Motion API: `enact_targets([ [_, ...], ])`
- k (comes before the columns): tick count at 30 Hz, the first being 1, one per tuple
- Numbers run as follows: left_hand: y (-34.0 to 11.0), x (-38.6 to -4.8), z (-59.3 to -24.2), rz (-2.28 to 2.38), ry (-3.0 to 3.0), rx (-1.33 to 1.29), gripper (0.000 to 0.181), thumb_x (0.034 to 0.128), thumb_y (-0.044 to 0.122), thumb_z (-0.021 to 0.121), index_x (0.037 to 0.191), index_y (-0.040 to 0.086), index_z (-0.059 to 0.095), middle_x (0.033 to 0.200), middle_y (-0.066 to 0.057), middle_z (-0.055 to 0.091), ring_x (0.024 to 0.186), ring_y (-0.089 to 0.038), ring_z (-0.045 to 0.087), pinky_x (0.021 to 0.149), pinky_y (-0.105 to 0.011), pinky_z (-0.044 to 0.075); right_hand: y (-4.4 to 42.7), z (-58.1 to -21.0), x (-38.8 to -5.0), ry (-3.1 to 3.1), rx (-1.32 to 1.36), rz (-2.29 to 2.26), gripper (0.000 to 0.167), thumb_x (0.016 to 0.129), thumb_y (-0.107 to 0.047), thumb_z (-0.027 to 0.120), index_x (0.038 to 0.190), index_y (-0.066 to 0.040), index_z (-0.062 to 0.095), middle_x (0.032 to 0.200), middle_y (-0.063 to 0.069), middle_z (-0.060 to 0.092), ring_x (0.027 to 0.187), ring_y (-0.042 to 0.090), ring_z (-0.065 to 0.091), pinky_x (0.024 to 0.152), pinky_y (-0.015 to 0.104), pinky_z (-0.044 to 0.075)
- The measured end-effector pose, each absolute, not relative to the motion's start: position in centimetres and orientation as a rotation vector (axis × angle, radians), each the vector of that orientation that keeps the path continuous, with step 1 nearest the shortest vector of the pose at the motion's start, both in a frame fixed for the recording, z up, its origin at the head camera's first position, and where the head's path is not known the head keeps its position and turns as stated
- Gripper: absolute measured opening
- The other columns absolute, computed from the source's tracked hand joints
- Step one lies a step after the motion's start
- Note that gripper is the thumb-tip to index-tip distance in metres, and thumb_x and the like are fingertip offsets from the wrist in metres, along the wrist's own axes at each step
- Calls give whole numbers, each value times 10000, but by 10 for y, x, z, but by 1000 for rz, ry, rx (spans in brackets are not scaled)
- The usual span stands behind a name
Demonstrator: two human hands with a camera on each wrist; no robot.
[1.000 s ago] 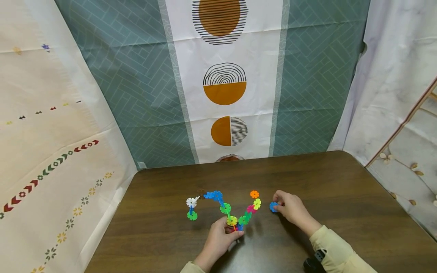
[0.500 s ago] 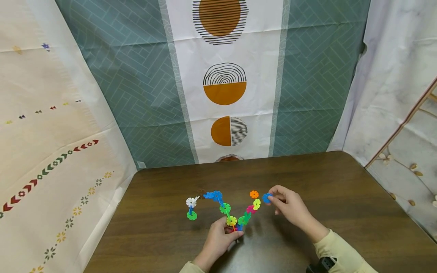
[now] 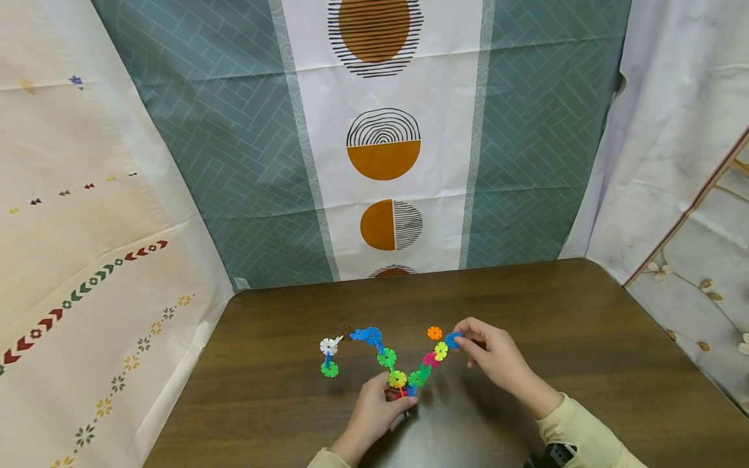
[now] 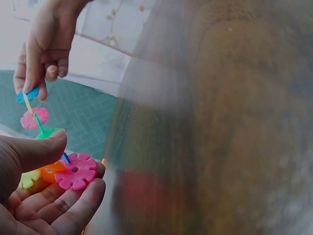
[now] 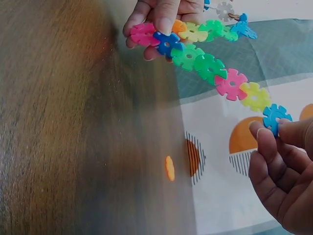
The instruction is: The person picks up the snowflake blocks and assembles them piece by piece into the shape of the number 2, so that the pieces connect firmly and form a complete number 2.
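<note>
A V-shaped chain of notched plastic snowflake discs (image 3: 417, 378) in several colours is held up above the table. My left hand (image 3: 374, 408) grips it at the bottom of the V, thumb pressing near a pink disc (image 4: 76, 171). My right hand (image 3: 504, 361) pinches a blue snowflake disc (image 5: 277, 117) between thumb and fingers. That blue disc meets the edge of the yellow disc (image 5: 255, 97) at the chain's right end; whether their notches interlock I cannot tell. The other arm of the chain ends in a white disc (image 3: 329, 346) and a green disc (image 3: 329, 369).
A loose orange disc (image 5: 169, 168) lies on the brown wooden table (image 3: 281, 416), beyond the chain's right end. Patterned cloths (image 3: 526, 130) hang behind the table and at both sides.
My right hand has lifted the blue disc and moved it left to the yellow disc at the chain's right end. The left hand and the chain have stayed put.
</note>
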State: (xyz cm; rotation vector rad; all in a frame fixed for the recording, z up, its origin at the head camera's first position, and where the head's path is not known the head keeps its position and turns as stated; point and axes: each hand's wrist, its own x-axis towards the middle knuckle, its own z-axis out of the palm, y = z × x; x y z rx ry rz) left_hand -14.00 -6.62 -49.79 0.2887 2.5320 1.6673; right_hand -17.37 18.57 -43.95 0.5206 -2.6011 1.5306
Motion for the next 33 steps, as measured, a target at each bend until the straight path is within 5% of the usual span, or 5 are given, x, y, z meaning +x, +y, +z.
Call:
enact_targets([
  [10, -64, -139, -497, 1671, 2532, 306, 252, 779, 159, 831, 892, 54, 632, 762, 18, 664, 662, -97, 604, 589, -221, 503, 182, -444, -171, -2570, 630, 1115, 279, 925, -75, 657, 1185, -173, 686, 868, -100, 664, 557, 27, 512, 517, 224, 464],
  [20, -61, -138, -496, 1703, 2525, 332, 227, 790, 139, 822, 897, 55, 640, 757, 23, 666, 652, -64, 613, 587, -221, 510, 171, -461, -167, -2414, 694, 752, 675, 730, -308, 864, 1315, -126, 580, 1028, -6, 690, 698, 55, 583, 617, 230, 521],
  [28, -57, -136, -493, 1694, 2499, 318, 234, 788, 148, 823, 901, 54, 640, 755, 22, 665, 648, -76, 604, 583, -222, 509, 163, -462, -166, -2497, 597, 816, 671, 723, -291, 871, 1278, -104, 543, 1037, 13, 635, 776, 122, 592, 637, 213, 523],
  [33, -57, -135, -493, 1700, 2492, 315, 236, 783, 139, 826, 896, 55, 636, 750, 17, 664, 641, -73, 601, 577, -220, 506, 162, -461, -167, -2532, 583, 899, 612, 750, -272, 858, 1238, -107, 527, 892, -55, 555, 709, 100, 501, 546, 185, 446],
])
